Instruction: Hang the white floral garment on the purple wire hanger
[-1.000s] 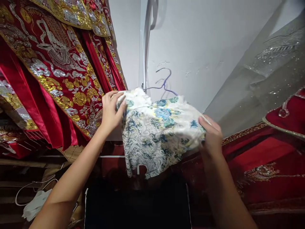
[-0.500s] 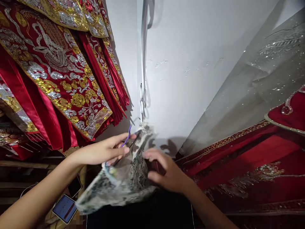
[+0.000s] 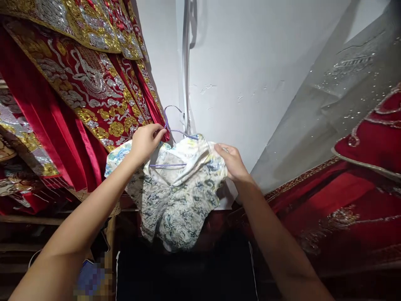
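A patterned shirt (image 3: pixel 181 209), white with blue, yellow and dark swirls, hangs spread out in front of me on a thin purple clothes hanger (image 3: pixel 167 165). My left hand (image 3: pixel 146 140) pinches the hanger at the base of its hook, which rises free above the fingers. At the shirt's right shoulder, my right hand (image 3: pixel 231 159) grips the fabric between thumb and fingers. The hanger's lower bar shows through the open neckline, and its right arm emerges at the collar. The left shoulder is partly behind my left wrist.
Red garments (image 3: pixel 90 83) with gold and silver embroidery hang at the left. A vertical metal rail (image 3: pixel 186 67) runs up the white wall (image 3: pixel 238 54). To the right are sheer sparkly fabric (image 3: pixel 354 79) and red beaded garments (image 3: pixel 351 184). A blurred-out phone lies low left.
The shirt was bunched and blurred, low between my hands. Now it is raised and spread on the hanger. My left hand has moved up to the hook's base; my right hand has taken the shoulder.
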Motion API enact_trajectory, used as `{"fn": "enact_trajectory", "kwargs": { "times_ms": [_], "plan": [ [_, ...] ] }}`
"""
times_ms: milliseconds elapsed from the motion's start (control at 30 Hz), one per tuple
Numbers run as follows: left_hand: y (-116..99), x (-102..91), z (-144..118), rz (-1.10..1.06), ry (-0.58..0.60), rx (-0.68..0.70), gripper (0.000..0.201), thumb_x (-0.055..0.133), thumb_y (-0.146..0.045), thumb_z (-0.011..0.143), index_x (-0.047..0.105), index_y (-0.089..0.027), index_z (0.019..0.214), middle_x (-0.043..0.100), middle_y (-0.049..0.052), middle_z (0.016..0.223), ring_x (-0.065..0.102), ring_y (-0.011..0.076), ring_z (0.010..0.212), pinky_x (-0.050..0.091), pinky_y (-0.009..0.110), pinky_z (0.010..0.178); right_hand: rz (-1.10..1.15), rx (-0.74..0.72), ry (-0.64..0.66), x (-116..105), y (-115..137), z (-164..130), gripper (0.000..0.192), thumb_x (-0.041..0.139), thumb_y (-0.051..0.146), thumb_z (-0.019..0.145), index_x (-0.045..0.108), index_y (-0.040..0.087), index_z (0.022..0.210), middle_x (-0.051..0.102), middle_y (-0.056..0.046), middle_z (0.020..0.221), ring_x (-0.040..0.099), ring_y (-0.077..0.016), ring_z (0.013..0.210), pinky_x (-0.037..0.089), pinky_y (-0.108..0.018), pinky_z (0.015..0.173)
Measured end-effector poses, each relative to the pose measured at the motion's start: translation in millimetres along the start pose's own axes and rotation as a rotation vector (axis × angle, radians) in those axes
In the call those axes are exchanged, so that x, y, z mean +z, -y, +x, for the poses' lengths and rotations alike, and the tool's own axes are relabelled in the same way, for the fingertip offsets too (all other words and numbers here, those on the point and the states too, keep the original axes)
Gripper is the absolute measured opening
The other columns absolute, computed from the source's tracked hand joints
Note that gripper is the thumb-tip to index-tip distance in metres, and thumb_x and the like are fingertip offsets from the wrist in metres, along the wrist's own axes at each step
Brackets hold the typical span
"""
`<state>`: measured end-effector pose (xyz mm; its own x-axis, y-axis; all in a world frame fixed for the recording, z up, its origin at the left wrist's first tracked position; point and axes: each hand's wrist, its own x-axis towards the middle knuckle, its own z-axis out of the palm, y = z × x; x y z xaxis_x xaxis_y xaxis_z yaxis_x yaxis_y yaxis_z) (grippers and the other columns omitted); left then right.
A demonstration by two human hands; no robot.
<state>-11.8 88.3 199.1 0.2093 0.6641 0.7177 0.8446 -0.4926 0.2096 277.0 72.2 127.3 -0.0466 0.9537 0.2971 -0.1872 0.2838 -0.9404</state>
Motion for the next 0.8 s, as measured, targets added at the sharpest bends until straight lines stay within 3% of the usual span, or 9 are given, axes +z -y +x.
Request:
{"fn": "enact_trajectory", "kwargs": {
  "times_ms": [167, 300, 400, 467, 533, 600, 667, 800],
  "plan": [
    [-11, 10.3, -4, -0.042, -0.009, 0.117, 0.032, 0.047, -0.036, 0.097, 0.063, -0.019, 0.118, 0.064, 0.011, 0.125, 0.056, 0.0275, 0.118, 0.042, 0.045, 0.103, 0.067, -0.035, -0.134, -27, 13, 19, 0.035, 0.077, 0.052, 0.069, 0.068, 0.02, 0.081, 0.071, -0.006, 0.078, 0.07, -0.0246, 0.079, 0.057, -0.035, 0.073],
    [-20, 17.3, -47, -0.049, -0.051, 0.116, 0.039, 0.055, -0.041, 0.093, 0.055, -0.024, 0.128, 0.048, 0.012, 0.144, 0.04, 0.0304, 0.136, 0.031, 0.054, 0.112, 0.06, -0.005, -0.209, -47, 1, 2, 0.04, 0.078, 0.055, 0.067, 0.067, 0.021, 0.085, 0.072, -0.006, 0.081, 0.071, -0.0278, 0.082, 0.058, -0.038, 0.07],
    [-23, 36.8, -91, -0.071, -0.189, -0.004, 0.054, 0.065, -0.041, 0.085, 0.047, -0.025, 0.133, 0.041, 0.015, 0.147, 0.034, 0.0327, 0.138, 0.026, 0.056, 0.114, 0.084, -0.011, -0.248, -49, -13, -16, 0.04, 0.076, 0.055, 0.07, 0.068, 0.02, 0.089, 0.073, -0.006, 0.082, 0.071, -0.0283, 0.083, 0.058, -0.037, 0.068],
    [-21, 57.8, -117, -0.129, -0.353, -0.183, 0.059, 0.068, -0.04, 0.083, 0.043, -0.023, 0.134, 0.043, 0.017, 0.141, 0.039, 0.0316, 0.134, 0.03, 0.053, 0.112, 0.088, -0.026, -0.271, -45, -21, -25, 0.04, 0.075, 0.055, 0.073, 0.068, 0.02, 0.091, 0.073, -0.007, 0.082, 0.071, -0.0283, 0.083, 0.058, -0.036, 0.066],
    [-17, 82.8, -135, -0.287, -0.47, -0.405, 0.058, 0.066, -0.039, 0.084, 0.038, -0.023, 0.133, 0.048, 0.015, 0.128, 0.052, 0.0255, 0.115, 0.042, 0.044, 0.101, 0.072, -0.043, -0.295, -38, -27, -30, 0.04, 0.074, 0.055, 0.074, 0.068, 0.02, 0.093, 0.073, -0.007, 0.083, 0.071, -0.0281, 0.084, 0.057, -0.035, 0.065],
    [-14, 107.4, -142, -0.538, -0.435, -0.568, 0.052, 0.063, -0.04, 0.086, 0.038, -0.023, 0.128, 0.052, 0.009, 0.107, 0.058, 0.0169, 0.089, 0.049, 0.032, 0.083, 0.05, -0.053, -0.316, -33, -32, -31, 0.041, 0.072, 0.056, 0.075, 0.067, 0.02, 0.094, 0.072, -0.007, 0.084, 0.071, -0.0274, 0.083, 0.057, -0.033, 0.063],
    [-14, 126.7, -140, -0.77, -0.347, -0.647, 0.044, 0.062, -0.04, 0.086, 0.041, -0.023, 0.12, 0.049, 0.002, 0.088, 0.053, 0.0114, 0.07, 0.047, 0.024, 0.069, 0.029, -0.054, -0.334, -30, -36, -29, 0.042, 0.07, 0.058, 0.075, 0.065, 0.02, 0.094, 0.072, -0.007, 0.085, 0.07, -0.0258, 0.083, 0.056, -0.032, 0.063],
    [-27, 139.5, -133, -0.986, -0.359, -0.708, 0.03, 0.061, -0.04, 0.086, 0.046, -0.022, 0.106, 0.044, -0.003, 0.074, 0.048, 0.0105, 0.064, 0.043, 0.021, 0.063, -0.033, -0.037, -0.358, -33, -48, -26, 0.044, 0.064, 0.06, 0.079, 0.063, 0.019, 0.095, 0.07, -0.007, 0.09, 0.068, -0.0246, 0.089, 0.055, -0.031, 0.067]
  ]
}}
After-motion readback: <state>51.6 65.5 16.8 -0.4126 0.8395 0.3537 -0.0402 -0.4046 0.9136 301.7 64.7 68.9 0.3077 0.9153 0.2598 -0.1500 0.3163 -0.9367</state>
